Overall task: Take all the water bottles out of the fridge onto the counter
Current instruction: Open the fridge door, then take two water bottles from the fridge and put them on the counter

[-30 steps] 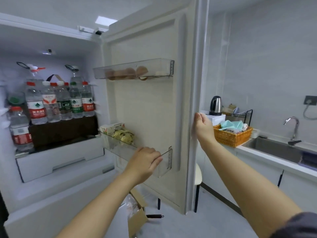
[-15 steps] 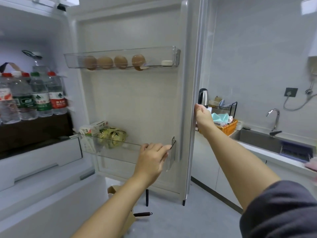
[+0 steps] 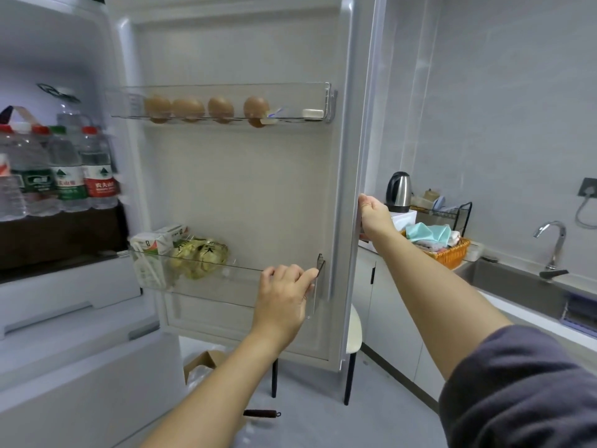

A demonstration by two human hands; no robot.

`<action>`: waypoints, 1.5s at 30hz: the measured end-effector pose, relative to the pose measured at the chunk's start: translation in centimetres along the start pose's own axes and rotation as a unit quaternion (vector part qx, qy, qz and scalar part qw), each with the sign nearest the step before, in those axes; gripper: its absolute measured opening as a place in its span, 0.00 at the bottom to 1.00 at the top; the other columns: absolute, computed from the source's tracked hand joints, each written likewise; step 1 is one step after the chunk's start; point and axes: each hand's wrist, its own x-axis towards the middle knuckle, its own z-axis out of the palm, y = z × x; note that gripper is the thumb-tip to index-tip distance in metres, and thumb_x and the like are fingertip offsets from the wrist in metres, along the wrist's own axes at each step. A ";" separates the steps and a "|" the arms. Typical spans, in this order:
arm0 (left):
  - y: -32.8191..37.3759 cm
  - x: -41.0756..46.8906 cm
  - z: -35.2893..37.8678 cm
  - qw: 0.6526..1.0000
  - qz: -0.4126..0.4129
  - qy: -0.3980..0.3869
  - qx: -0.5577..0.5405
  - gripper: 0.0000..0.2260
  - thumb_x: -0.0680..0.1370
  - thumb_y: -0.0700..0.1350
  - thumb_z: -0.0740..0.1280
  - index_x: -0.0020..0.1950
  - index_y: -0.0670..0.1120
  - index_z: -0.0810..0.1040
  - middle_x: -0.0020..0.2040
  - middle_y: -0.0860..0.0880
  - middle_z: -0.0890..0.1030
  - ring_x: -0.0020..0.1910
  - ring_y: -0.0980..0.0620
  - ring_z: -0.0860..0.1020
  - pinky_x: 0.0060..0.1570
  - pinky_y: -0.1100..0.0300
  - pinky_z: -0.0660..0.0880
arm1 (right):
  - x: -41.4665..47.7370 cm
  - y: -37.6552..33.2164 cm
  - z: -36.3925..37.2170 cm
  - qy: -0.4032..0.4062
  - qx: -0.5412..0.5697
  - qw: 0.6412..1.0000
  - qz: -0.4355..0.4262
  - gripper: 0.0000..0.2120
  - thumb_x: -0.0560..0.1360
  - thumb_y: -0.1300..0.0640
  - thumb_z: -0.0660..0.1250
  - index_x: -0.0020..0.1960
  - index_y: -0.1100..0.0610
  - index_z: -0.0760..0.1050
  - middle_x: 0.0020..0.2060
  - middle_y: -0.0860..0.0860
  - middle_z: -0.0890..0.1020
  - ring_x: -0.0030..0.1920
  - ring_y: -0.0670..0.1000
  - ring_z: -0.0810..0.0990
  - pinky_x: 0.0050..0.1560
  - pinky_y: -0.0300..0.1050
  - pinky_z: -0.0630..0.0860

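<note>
Several water bottles (image 3: pixel 68 169) with red and green labels stand on a fridge shelf at the far left, partly cut off by the frame edge. The fridge door (image 3: pixel 245 195) stands open in the middle. My left hand (image 3: pixel 284 295) grips the rim of the clear lower door bin (image 3: pixel 206 282). My right hand (image 3: pixel 374 215) curls round the outer edge of the door. The counter (image 3: pixel 523 315) runs along the right wall beyond the door.
The upper door bin (image 3: pixel 290 101) holds several eggs; the lower one holds a carton and a bag of food. On the counter stand a kettle (image 3: pixel 399 192), an orange basket (image 3: pixel 449 250), a dish rack and a sink with tap (image 3: pixel 554 240). A stool and cardboard box sit on the floor.
The view has swung right and the door has opened wider, so most bottles have slid out of frame on the left. Both hands keep their hold on the door.
</note>
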 end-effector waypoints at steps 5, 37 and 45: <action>0.7 0.9 1.1 0.999 -0.027 -0.015 0.034 0.13 0.74 0.39 0.70 0.55 0.52 0.76 0.41 0.53 0.73 0.41 0.48 0.73 0.54 0.54 0.62 | 1.8 0.5 -0.1 -0.008 -0.005 1.000 -0.003 0.15 0.84 0.46 0.52 0.54 0.52 0.74 0.48 0.55 0.80 0.49 0.57 0.79 0.54 0.58 0.80; -6.2 -5.5 -11.8 0.979 -0.176 -0.040 0.091 0.27 0.79 0.61 0.53 0.73 0.47 0.65 0.73 0.46 0.67 0.73 0.46 0.63 0.74 0.40 0.53 | -13.8 1.4 4.8 -0.018 -0.260 0.903 -0.343 0.26 0.82 0.51 0.61 0.78 0.52 0.59 0.76 0.51 0.64 0.77 0.52 0.60 0.74 0.48 0.58; -14.7 -10.1 -18.4 0.960 -0.240 -0.030 0.138 0.24 0.79 0.54 0.63 0.72 0.45 0.68 0.72 0.43 0.68 0.72 0.43 0.64 0.71 0.38 0.56 | -16.1 -0.4 15.9 -0.060 -0.279 0.845 -0.452 0.24 0.80 0.50 0.57 0.74 0.55 0.67 0.72 0.54 0.72 0.72 0.57 0.69 0.72 0.57 0.63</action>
